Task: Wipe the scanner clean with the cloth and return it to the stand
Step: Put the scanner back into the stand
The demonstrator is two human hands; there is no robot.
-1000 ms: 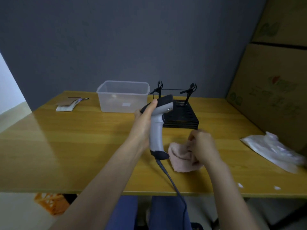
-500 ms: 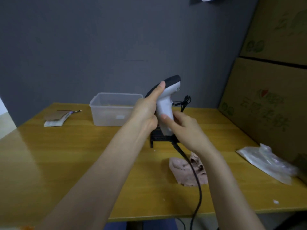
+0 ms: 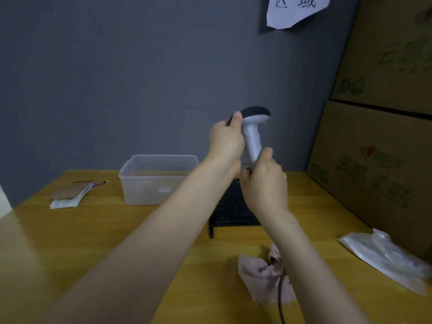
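Gripping the barcode scanner with both hands, the person holds it upright in the air above the black stand. The left hand has its fingers closed around the top of the grey handle just under the dark head, with the thumb laid up along the left end of that head. The right hand is wrapped shut around the lower end of the handle, thumb pressed on the grey plastic. A dark cable hangs down past the right forearm and runs off the near edge of the view. Under that forearm the pink cloth lies crumpled on the wooden table, touched by neither hand, near of the stand. Left of the stand sits a clear plastic tub, and further left a pen lies beside a small stack of paper packets. A clear plastic bag rests at the right, beside stacked cardboard boxes. A paper sign hangs on the grey wall at the far side.
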